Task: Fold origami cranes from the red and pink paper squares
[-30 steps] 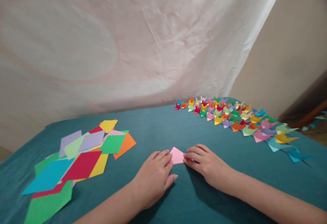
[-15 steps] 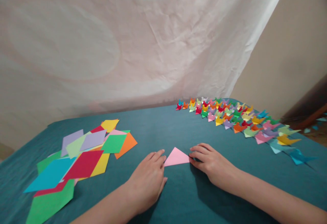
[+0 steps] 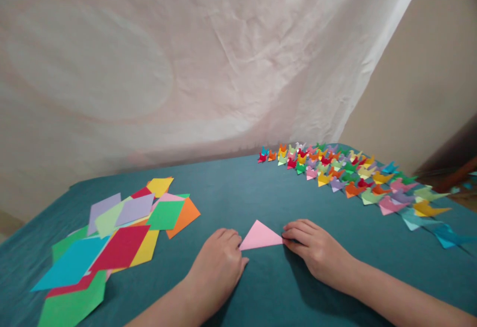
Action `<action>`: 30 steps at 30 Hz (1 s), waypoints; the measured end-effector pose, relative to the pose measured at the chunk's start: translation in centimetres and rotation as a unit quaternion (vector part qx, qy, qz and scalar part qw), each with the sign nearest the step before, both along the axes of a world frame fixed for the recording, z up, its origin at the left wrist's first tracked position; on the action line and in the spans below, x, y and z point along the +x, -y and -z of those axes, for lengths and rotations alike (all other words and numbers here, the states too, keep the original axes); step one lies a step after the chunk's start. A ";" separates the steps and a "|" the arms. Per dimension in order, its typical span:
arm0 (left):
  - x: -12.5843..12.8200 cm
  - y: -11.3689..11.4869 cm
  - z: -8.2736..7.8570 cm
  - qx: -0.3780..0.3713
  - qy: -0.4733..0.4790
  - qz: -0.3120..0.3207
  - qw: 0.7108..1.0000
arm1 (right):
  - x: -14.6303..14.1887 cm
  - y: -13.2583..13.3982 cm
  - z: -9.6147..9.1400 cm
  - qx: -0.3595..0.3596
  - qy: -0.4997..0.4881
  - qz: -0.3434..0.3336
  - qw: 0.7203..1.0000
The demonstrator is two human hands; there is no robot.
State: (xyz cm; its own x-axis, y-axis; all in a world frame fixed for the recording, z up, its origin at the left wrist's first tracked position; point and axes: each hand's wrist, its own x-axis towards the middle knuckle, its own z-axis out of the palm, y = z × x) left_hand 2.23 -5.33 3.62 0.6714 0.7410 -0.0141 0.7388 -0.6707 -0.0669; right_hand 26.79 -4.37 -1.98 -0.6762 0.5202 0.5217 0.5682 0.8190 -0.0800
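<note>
A pink paper folded into a triangle (image 3: 259, 235) lies flat on the teal tablecloth (image 3: 231, 188), straight ahead of me. My left hand (image 3: 219, 266) rests palm down with curled fingers touching the triangle's left corner. My right hand (image 3: 315, 248) lies at the right corner, fingertips pinched on that tip and pressing it to the cloth.
A loose pile of coloured paper squares (image 3: 115, 232) spreads over the left side. Rows of several small folded paper birds (image 3: 346, 173) fill the far right, down to larger blue ones (image 3: 447, 235) near the edge. A white sheet (image 3: 186, 68) hangs behind.
The pink triangle is fully uncovered now; my left hand slid back off it to its left corner and my right hand shifted slightly right to the other tip.
</note>
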 end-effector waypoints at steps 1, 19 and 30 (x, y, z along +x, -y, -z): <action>0.0 -0.2 0.1 0.006 0.003 -0.001 1.000 | 0.0 0.0 0.0 -0.001 -0.002 -0.001 1.000; -1.3 -2.1 4.6 -0.079 0.246 0.004 0.966 | 0.1 0.3 0.5 -0.040 -0.013 0.011 0.999; -1.6 -2.3 4.1 -0.118 0.301 -0.003 0.946 | -0.3 0.3 -0.7 -0.114 -0.079 0.032 0.990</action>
